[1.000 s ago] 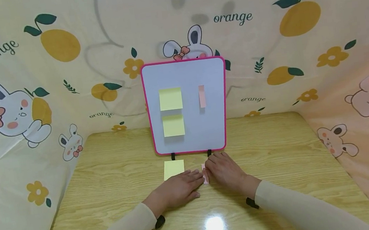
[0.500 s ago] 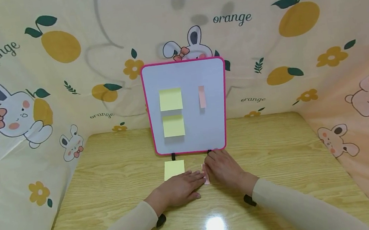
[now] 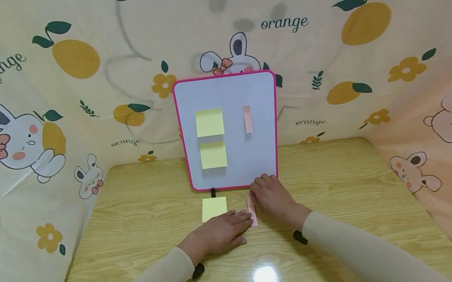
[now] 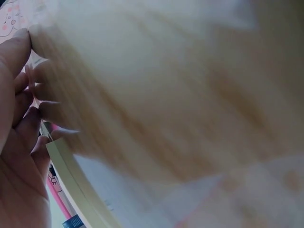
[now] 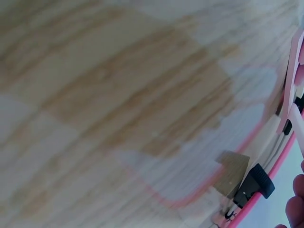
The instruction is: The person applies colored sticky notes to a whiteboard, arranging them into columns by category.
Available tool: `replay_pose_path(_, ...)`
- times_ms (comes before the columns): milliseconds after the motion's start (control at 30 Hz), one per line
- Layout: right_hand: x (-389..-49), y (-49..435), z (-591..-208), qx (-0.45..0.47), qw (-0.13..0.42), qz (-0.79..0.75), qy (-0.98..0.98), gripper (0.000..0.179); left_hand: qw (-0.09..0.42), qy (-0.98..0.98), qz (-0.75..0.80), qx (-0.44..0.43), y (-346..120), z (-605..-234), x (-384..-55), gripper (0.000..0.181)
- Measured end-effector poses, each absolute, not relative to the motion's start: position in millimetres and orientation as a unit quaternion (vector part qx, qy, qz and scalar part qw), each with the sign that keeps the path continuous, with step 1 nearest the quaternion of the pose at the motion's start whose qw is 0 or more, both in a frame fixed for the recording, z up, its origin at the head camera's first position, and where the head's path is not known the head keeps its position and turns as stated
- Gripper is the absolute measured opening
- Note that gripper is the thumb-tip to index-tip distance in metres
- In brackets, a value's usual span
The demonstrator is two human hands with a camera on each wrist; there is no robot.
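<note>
On the table is a narrow pink sticky-note pad, its lower end under the fingertips of my left hand. That hand lies with fingers extended, next to a yellow sticky-note pad that it partly overlaps. My right hand has its fingers curled at the pink pad's far end and pinches the top pink sticky note, which lifts away from the pad. In the right wrist view this lifted note curves off the pad, near the fingertips. The right thumb is hidden in the head view.
Behind the hands stands a pink-framed whiteboard. Stuck on it are two yellow sticky notes and one pink sticky note. A black clip foot shows under the board. Printed cloth surrounds the wooden table.
My right hand has moved slightly up and toward the whiteboard, raising the far end of the pink note. The left hand has stayed nearly still on the pad.
</note>
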State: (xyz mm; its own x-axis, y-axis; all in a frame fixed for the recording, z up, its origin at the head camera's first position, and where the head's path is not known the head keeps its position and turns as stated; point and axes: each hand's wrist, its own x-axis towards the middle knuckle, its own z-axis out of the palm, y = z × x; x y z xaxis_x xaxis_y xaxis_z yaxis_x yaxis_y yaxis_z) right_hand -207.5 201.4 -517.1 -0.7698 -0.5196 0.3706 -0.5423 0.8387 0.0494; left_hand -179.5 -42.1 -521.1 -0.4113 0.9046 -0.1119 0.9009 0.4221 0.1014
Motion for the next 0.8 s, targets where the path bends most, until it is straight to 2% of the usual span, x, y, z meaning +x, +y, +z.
replay_pose_path(333,-211.2,202.0,-512.4,0.251,0.180,0.034,-0.950,0.009,0.085,0.842,0.011,0.533,-41.3,-519.9,-179.0,0.060)
replay_pose_path(800,-212.7,201.2,-509.6,0.237,0.202,0.041,-0.949,0.009,0.080,0.844,0.010,0.530,-41.9,-521.7,-178.2,0.060)
